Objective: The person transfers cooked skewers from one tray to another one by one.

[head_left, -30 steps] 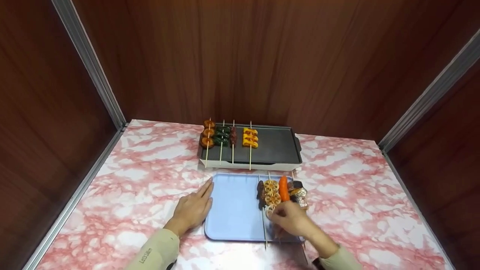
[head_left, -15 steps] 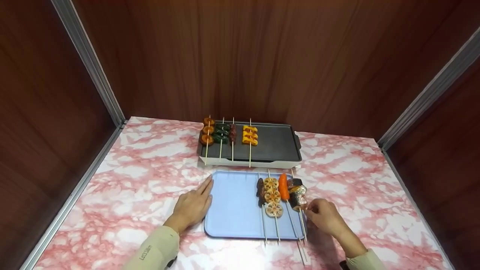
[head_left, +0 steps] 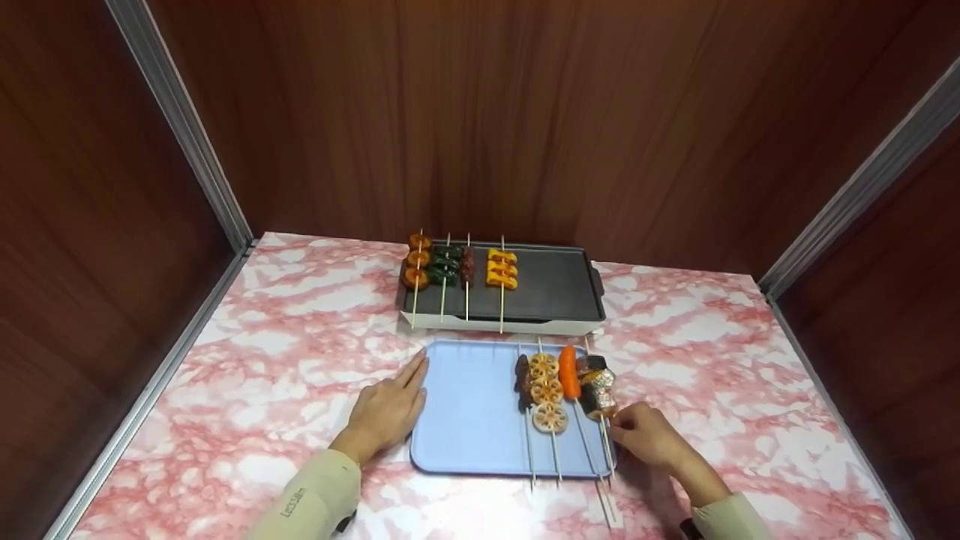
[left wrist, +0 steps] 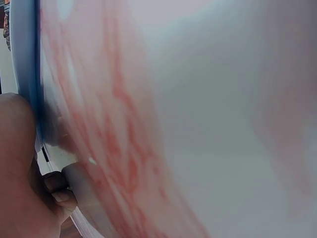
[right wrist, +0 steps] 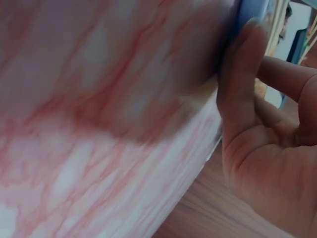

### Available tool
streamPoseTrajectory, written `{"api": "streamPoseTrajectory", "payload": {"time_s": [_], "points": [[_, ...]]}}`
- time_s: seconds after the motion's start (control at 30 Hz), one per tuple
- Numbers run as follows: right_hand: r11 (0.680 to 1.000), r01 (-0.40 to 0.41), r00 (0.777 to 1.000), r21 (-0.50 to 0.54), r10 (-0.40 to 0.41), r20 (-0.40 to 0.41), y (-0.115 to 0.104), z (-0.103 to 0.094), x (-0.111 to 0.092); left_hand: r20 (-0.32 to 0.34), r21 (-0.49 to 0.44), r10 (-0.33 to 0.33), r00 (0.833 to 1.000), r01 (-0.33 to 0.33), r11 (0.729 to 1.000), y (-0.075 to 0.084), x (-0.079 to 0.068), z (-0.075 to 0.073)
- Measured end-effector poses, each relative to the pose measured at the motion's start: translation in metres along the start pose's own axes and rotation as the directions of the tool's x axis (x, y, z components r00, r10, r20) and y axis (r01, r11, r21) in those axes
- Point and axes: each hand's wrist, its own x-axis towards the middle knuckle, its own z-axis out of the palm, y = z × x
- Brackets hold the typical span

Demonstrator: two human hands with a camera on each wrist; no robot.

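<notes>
In the head view, a light-blue tray lies between my hands. On its right half are a dark meat skewer, a lotus root skewer, an orange sausage skewer and a fish-like skewer with silvery, dark-skinned chunks. My left hand rests along the tray's left edge, its upper fingers straight. At the right edge, below the fish-like chunks, my right hand pinches the tray rim, fingers bent. The right wrist view has the thumb against that rim; the fingertips are partly hidden.
Behind the tray stands a dark griddle on a white base. Mushroom-like, dark green, dark red and yellow skewers lie on its left part. Brown wood panels enclose the marbled table.
My right hand has moved from over the lotus root and sausage skewers to the tray's right edge, uncovering their sticks. My left hand stays at the left edge.
</notes>
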Motion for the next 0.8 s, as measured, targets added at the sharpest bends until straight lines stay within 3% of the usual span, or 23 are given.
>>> {"api": "streamPoseTrajectory", "payload": {"time_s": [0.2, 0.37, 0.5, 0.57, 0.67, 0.8], "points": [[0.99, -0.002, 0.992, 0.142, -0.016, 0.128, 0.01, -0.007, 0.004, 0.02, -0.064, -0.01, 1.0, 0.011, 0.998, -0.001, 0.003, -0.001], [0.937, -0.057, 0.964, 0.345, -0.038, 0.263, 0.015, -0.007, 0.005, 0.111, -0.162, -0.026, 0.993, 0.043, 0.986, -0.004, 0.003, -0.011], [0.902, -0.095, 0.954, 0.421, -0.038, 0.297, 0.02, -0.006, 0.006, 0.165, -0.208, -0.037, 0.986, 0.071, 0.976, -0.003, 0.005, -0.019], [0.912, -0.08, 0.96, 0.402, -0.038, 0.278, 0.022, -0.005, 0.006, 0.17, -0.214, -0.055, 0.984, 0.092, 0.972, 0.0, 0.007, -0.022], [0.917, -0.082, 0.962, 0.391, -0.029, 0.27, 0.025, -0.002, 0.006, 0.12, -0.21, -0.072, 0.99, 0.096, 0.973, 0.012, 0.012, -0.028], [0.91, -0.108, 0.965, 0.4, -0.001, 0.264, 0.028, -0.003, 0.004, -0.07, -0.241, -0.037, 0.997, 0.019, 0.97, 0.038, 0.022, -0.037]]}}
